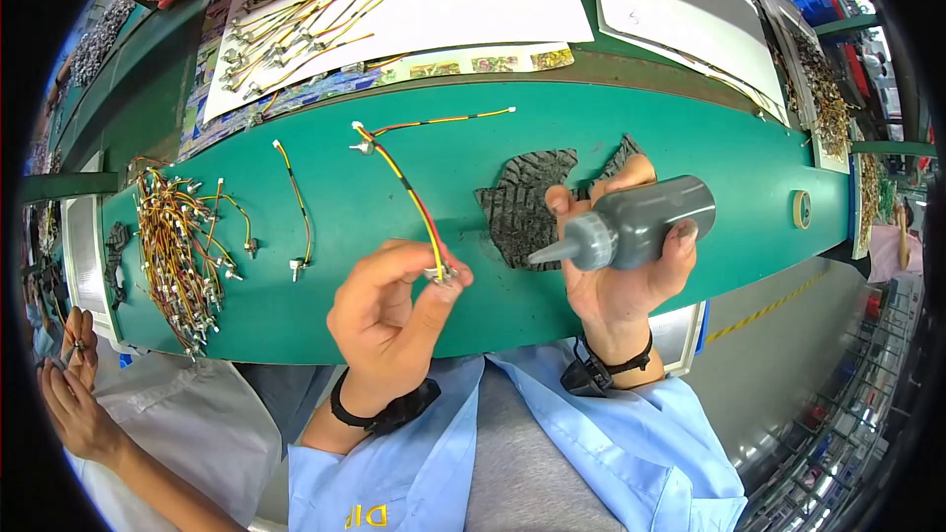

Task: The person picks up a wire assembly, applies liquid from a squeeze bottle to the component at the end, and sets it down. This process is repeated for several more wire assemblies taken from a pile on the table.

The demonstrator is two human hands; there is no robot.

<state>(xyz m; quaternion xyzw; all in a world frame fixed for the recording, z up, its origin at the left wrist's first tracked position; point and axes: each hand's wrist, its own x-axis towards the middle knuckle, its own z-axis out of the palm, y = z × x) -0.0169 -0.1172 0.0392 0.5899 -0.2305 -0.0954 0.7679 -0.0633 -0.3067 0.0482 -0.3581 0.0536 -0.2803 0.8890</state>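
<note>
Clearly, in the head view, the left hand pinches a component, seemingly light and flexible-leaded, above the desk by its firm metal end; the right hand clasps a bottle, probably squeezable, mid-barrel.

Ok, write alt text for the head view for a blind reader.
A person's left hand pinches a small metal part with red, yellow and black wires, while the right hand holds a dark squeeze bottle, its nozzle pointing left. On the green table lie a heap of similar wired parts at left and a dark cloth.
</note>
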